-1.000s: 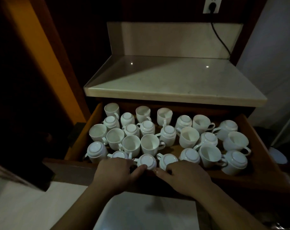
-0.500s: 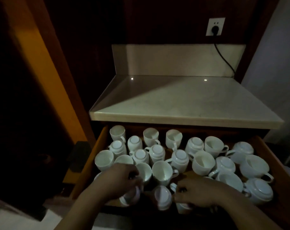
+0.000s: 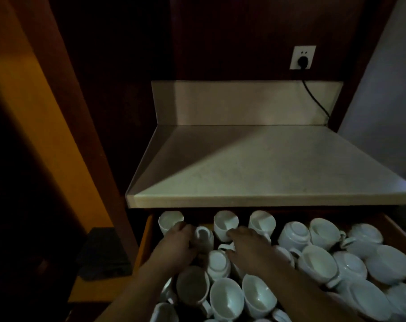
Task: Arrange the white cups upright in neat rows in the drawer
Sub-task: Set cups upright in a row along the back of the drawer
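Several white cups fill the open wooden drawer [image 3: 146, 240], some upright, some upside down. My left hand [image 3: 175, 246] reaches into the back left part and grips a tilted white cup [image 3: 204, 237] just right of it. My right hand [image 3: 249, 248] lies beside it with its fingers curled over another cup, whose handle [image 3: 224, 247] shows between thumb and forefinger. An upside-down cup [image 3: 218, 263] sits between my two hands. Upright cups [image 3: 225, 223] stand along the back row. More upright cups [image 3: 227, 298] stand near the front.
A pale stone countertop [image 3: 267, 163] overhangs the drawer's back edge, with a low backsplash behind. A wall socket [image 3: 303, 57] holds a plug, and its black cable [image 3: 315, 101] runs down to the right. Dark wood panels stand at the left.
Both hands moved from the drawer's front row to its back left area. Front cups that stood upside down now stand upright. The camera has tilted up and closer.
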A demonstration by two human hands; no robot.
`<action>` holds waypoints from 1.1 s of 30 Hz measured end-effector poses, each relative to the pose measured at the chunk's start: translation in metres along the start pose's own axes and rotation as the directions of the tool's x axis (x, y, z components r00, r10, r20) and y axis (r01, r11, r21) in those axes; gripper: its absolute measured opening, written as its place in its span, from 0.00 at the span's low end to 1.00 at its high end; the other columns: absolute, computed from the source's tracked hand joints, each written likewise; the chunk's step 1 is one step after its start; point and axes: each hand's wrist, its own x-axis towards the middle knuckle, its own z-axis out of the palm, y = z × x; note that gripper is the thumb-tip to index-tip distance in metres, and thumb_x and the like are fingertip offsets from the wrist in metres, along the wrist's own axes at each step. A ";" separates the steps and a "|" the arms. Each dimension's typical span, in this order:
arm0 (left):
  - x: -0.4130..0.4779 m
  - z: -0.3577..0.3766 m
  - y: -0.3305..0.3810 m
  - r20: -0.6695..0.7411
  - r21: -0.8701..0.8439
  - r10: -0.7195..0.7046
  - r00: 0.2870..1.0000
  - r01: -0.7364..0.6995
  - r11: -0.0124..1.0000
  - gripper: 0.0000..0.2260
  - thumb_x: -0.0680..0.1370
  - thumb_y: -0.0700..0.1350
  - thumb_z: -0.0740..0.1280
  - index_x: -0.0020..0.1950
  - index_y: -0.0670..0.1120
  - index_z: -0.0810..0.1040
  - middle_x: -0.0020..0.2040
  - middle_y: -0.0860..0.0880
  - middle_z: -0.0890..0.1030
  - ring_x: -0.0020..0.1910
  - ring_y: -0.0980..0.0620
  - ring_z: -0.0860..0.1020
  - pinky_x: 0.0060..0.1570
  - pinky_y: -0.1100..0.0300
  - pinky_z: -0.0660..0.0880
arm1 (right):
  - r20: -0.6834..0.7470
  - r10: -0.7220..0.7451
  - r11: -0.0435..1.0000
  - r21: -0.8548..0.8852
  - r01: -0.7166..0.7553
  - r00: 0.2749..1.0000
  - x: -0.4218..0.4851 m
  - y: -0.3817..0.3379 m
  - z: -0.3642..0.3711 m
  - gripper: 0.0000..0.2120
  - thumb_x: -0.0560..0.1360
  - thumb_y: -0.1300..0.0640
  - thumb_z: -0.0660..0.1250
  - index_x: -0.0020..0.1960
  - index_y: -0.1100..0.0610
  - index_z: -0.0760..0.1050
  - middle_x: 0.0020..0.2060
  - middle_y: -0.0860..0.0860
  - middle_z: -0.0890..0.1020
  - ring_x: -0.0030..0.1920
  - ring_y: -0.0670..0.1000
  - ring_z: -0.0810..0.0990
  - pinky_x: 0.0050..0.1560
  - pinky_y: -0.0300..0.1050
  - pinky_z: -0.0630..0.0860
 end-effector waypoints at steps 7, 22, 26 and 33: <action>0.028 0.015 -0.003 -0.034 0.023 0.095 0.995 -0.094 0.995 0.30 0.77 0.52 0.68 0.77 0.47 0.65 0.74 0.44 0.68 0.72 0.43 0.66 0.69 0.54 0.65 | 0.044 0.019 0.997 -0.078 -0.015 0.999 0.016 -0.007 0.011 0.21 0.82 0.44 0.61 0.72 0.52 0.71 0.72 0.52 0.72 0.70 0.58 0.71 0.67 0.52 0.70; 0.047 0.046 -0.019 -0.054 0.198 0.144 0.988 -0.131 0.972 0.28 0.70 0.66 0.62 0.63 0.51 0.76 0.57 0.50 0.79 0.65 0.47 0.67 0.64 0.51 0.72 | 0.118 -0.108 0.987 -0.108 0.121 0.987 -0.002 0.006 0.006 0.12 0.80 0.50 0.60 0.61 0.51 0.75 0.61 0.50 0.79 0.62 0.54 0.76 0.57 0.49 0.72; 0.041 0.048 -0.022 -0.074 0.222 0.148 0.986 -0.128 0.966 0.26 0.69 0.65 0.60 0.60 0.52 0.75 0.56 0.51 0.78 0.64 0.49 0.68 0.55 0.53 0.75 | 0.032 -0.091 0.996 0.006 0.091 0.995 0.017 -0.007 0.001 0.10 0.80 0.46 0.59 0.52 0.51 0.75 0.55 0.51 0.79 0.55 0.54 0.81 0.51 0.48 0.77; 0.043 0.045 -0.036 -0.033 0.240 0.283 0.958 -0.268 0.933 0.20 0.73 0.59 0.57 0.55 0.50 0.80 0.49 0.50 0.80 0.51 0.46 0.75 0.55 0.49 0.74 | 0.113 -0.116 0.966 0.242 0.085 0.987 0.066 -0.050 0.023 0.25 0.80 0.46 0.60 0.76 0.51 0.66 0.74 0.53 0.70 0.69 0.56 0.74 0.67 0.53 0.74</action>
